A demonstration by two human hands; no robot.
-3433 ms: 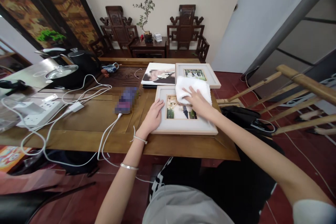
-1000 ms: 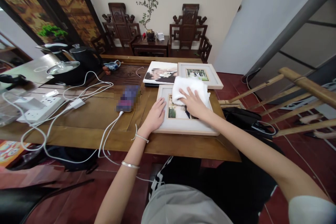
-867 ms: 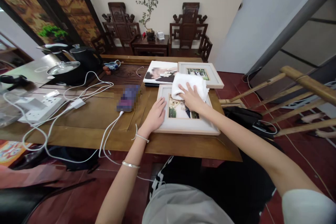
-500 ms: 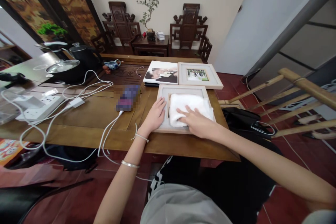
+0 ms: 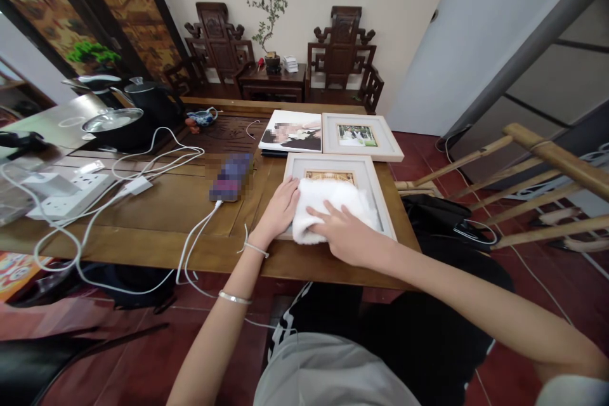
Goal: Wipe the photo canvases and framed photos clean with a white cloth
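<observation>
A picture frame (image 5: 386,223) with a pale wooden border lies flat near the table's front edge. My left hand (image 5: 281,206) rests on its left side, fingers stretched out and lying flat. Under my right hand (image 5: 345,231) is a folded white cloth (image 5: 309,203), pressed onto the frame's lower part with fingers spread across it. The cloth hides most of the picture; only its patterned upper strip shows. Behind lie a second frame (image 5: 387,133) with an outdoor photo and a white photo album (image 5: 295,117), whose picture is partly blurred out.
A phone (image 5: 231,177) charges left of the frame on the wooden table (image 5: 181,219). White cables run from a power strip (image 5: 71,196). A pot (image 5: 114,127), a kettle (image 5: 150,98) and a small teapot (image 5: 203,117) stand farther back. A bamboo chair (image 5: 533,203) is at the right.
My right hand and the cloth have slid toward me and to the left across the frame, uncovering the picture's top edge. My left hand stays at the frame's left side.
</observation>
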